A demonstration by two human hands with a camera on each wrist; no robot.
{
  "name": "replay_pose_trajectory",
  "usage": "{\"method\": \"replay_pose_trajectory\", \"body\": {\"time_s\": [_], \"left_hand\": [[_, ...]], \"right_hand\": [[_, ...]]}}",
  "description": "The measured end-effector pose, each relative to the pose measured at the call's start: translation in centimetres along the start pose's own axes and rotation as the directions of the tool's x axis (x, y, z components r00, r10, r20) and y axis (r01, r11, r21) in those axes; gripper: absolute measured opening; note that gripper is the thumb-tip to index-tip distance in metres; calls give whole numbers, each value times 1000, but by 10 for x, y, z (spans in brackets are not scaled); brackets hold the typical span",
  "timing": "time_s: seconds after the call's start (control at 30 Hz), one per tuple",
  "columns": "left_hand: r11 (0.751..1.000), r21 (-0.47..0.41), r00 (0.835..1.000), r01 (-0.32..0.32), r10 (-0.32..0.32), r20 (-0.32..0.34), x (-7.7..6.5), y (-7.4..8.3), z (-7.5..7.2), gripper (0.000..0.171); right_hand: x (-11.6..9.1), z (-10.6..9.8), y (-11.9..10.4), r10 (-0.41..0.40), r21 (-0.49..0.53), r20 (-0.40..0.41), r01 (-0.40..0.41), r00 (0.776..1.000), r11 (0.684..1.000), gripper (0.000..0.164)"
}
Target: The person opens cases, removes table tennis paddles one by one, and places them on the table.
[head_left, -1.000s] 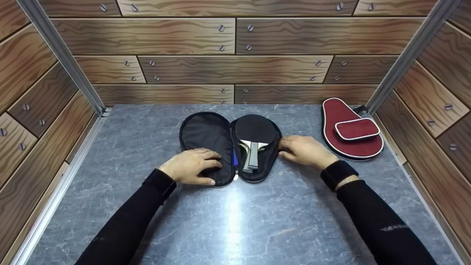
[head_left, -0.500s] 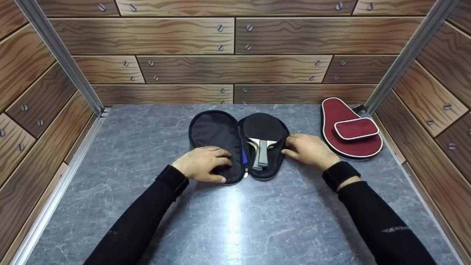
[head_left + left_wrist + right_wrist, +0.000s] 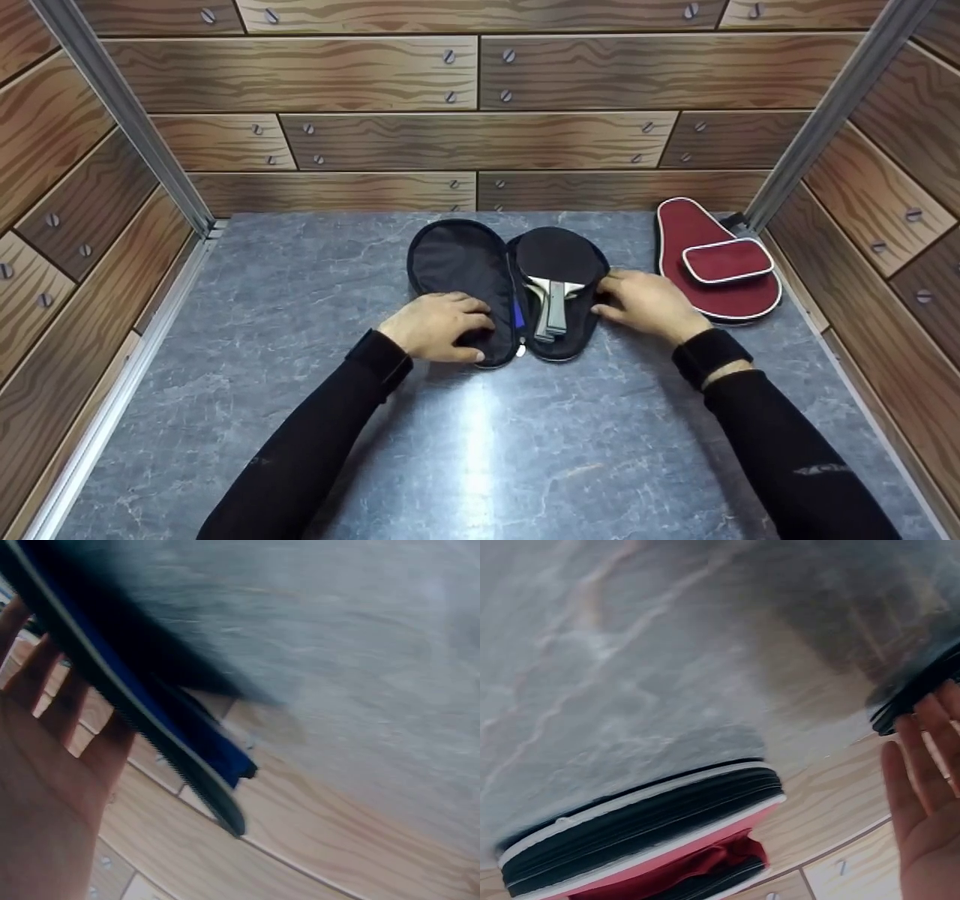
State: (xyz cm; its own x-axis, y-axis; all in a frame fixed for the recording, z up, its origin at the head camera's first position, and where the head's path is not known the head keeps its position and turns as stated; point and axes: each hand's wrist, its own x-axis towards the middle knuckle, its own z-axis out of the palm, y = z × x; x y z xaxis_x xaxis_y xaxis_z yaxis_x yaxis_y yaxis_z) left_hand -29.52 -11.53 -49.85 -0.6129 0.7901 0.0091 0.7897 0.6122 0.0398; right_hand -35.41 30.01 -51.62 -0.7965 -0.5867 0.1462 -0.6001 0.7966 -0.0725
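Observation:
A black table tennis bat case (image 3: 457, 259) lies unzipped on the table, its two halves spread side by side. In its right half lie table tennis bats (image 3: 559, 255), black face up, with two handles showing. My left hand (image 3: 439, 326) rests on the lower part of the left half; in the left wrist view its fingers (image 3: 64, 697) extend against the case edge. My right hand (image 3: 649, 304) touches the outer rim of the right half, and the right wrist view shows nearly straight fingers (image 3: 922, 757) against that black rim. A zipper pull hangs at the bottom between the halves.
A red bat case (image 3: 690, 247) with white piping and a small front pocket lies at the back right, just beyond my right hand. Wood-patterned walls (image 3: 322, 75) close in the grey marbled table (image 3: 570, 450) at the back and sides.
The black case, with the bats inside it, has slid to the right and slightly away. Both hands have travelled with it, the left more than the right. The red case stays put.

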Motion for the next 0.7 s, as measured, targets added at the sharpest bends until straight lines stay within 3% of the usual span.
{"method": "replay_pose_trajectory", "body": {"time_s": [0.33,0.7], "left_hand": [[999,21,1000,27,-28,13,20,20,-8,63],[996,81,996,27,-19,-93,48,39,-14,63]], "right_hand": [[-7,-3,11,-159,77,75,154,984,985,42],[-11,-1,16,-173,132,129,156,976,979,50]]}}
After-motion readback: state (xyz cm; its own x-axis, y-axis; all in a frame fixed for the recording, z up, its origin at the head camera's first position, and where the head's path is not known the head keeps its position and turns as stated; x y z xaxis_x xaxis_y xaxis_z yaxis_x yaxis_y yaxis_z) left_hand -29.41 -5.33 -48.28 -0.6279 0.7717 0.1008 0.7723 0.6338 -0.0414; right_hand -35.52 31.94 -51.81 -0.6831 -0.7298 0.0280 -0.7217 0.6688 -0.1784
